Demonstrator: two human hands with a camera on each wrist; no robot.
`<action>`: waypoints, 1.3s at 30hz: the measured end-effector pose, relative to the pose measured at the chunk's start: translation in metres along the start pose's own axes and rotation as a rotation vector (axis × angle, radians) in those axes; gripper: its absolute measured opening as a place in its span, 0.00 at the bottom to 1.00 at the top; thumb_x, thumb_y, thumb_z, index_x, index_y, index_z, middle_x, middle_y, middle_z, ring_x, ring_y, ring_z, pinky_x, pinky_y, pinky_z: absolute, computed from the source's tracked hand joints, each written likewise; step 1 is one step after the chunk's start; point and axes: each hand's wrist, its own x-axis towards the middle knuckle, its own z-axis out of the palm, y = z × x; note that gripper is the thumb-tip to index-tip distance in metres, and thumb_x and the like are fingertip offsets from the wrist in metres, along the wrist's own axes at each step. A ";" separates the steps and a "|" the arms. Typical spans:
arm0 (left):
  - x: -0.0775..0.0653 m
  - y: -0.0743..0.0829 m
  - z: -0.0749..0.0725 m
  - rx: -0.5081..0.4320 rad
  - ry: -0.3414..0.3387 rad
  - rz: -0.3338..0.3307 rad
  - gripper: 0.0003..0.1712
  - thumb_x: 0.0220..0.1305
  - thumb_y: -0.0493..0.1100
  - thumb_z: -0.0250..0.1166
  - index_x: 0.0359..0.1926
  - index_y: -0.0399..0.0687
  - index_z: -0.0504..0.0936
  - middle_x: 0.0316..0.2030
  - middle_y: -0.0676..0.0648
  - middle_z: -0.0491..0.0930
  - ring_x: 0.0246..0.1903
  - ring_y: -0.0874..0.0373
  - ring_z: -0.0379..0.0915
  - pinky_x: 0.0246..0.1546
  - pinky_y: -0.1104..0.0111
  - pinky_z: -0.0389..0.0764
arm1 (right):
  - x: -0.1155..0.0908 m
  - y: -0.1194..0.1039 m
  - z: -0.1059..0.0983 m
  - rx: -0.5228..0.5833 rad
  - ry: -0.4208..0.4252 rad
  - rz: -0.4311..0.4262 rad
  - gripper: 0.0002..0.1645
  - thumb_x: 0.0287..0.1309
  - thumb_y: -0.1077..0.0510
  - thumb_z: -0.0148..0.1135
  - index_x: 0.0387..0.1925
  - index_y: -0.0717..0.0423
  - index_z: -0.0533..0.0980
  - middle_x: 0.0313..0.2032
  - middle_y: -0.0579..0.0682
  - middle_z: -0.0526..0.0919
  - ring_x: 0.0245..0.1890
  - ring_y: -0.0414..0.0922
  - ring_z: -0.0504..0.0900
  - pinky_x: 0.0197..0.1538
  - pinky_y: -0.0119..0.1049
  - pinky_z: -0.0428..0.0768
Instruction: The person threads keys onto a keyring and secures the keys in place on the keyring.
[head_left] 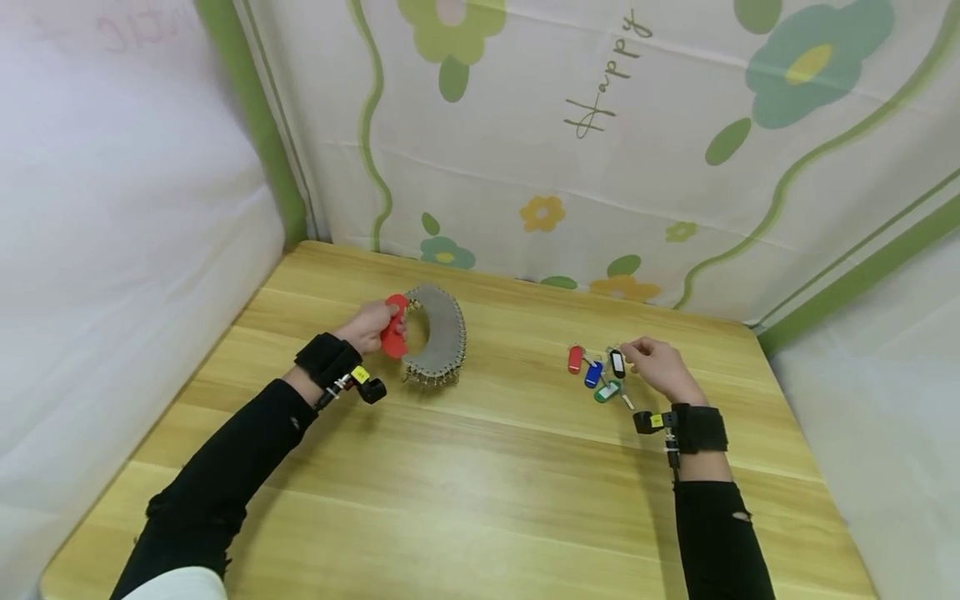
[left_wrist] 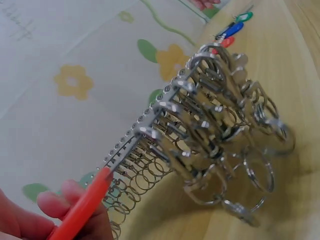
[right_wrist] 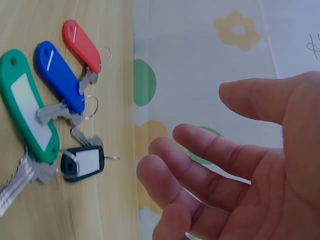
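Flower-printed cloth [head_left: 480,158] backs a wooden table [head_left: 465,517] where, in the head view, a person's left hand [head_left: 369,326] grips the red handle [head_left: 393,332] of a curved grey plate [head_left: 446,329]. Well to its right lie keys [head_left: 627,402] with a red tag [head_left: 575,359], a blue tag [head_left: 593,375], a green tag [head_left: 607,392] and a black tag [head_left: 617,362], the last just left of the nearer right hand [head_left: 662,367], its long axis running roughly away from the person. At the left wrist, metal hooks [left_wrist: 175,162] hang from the plate. At the right wrist, thumb [right_wrist: 260,100] and loosely bent fingers [right_wrist: 210,185] stand well apart, holding nothing, the black tag nearest.
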 end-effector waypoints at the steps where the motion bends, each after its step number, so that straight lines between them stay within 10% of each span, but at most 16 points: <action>1: 0.005 -0.001 0.005 0.005 0.004 -0.005 0.26 0.76 0.40 0.32 0.70 0.38 0.40 0.32 0.46 0.62 0.20 0.62 0.60 0.25 0.72 0.68 | 0.000 0.001 0.000 0.000 0.001 0.001 0.42 0.65 0.30 0.41 0.58 0.63 0.69 0.51 0.65 0.74 0.50 0.60 0.74 0.48 0.51 0.71; 11: 0.048 -0.021 0.064 -0.058 -0.011 -0.064 0.24 0.77 0.39 0.34 0.69 0.37 0.51 0.36 0.45 0.62 0.22 0.61 0.60 0.26 0.71 0.68 | -0.002 0.004 0.003 0.012 -0.003 0.041 0.43 0.65 0.31 0.42 0.59 0.64 0.68 0.52 0.65 0.74 0.50 0.60 0.74 0.48 0.51 0.71; 21: 0.039 -0.040 0.007 0.186 -0.096 -0.047 0.25 0.76 0.38 0.34 0.69 0.35 0.44 0.30 0.46 0.66 0.25 0.60 0.67 0.30 0.69 0.75 | 0.003 0.009 0.009 0.019 -0.006 0.038 0.38 0.68 0.35 0.41 0.60 0.63 0.67 0.51 0.65 0.74 0.50 0.59 0.74 0.49 0.52 0.71; 39: 0.020 -0.040 -0.041 0.149 -0.164 -0.031 0.27 0.76 0.38 0.35 0.70 0.34 0.39 0.33 0.45 0.66 0.29 0.59 0.69 0.35 0.68 0.77 | 0.010 0.018 0.008 0.053 -0.016 0.068 0.33 0.69 0.40 0.44 0.56 0.65 0.70 0.44 0.65 0.76 0.45 0.57 0.74 0.42 0.42 0.69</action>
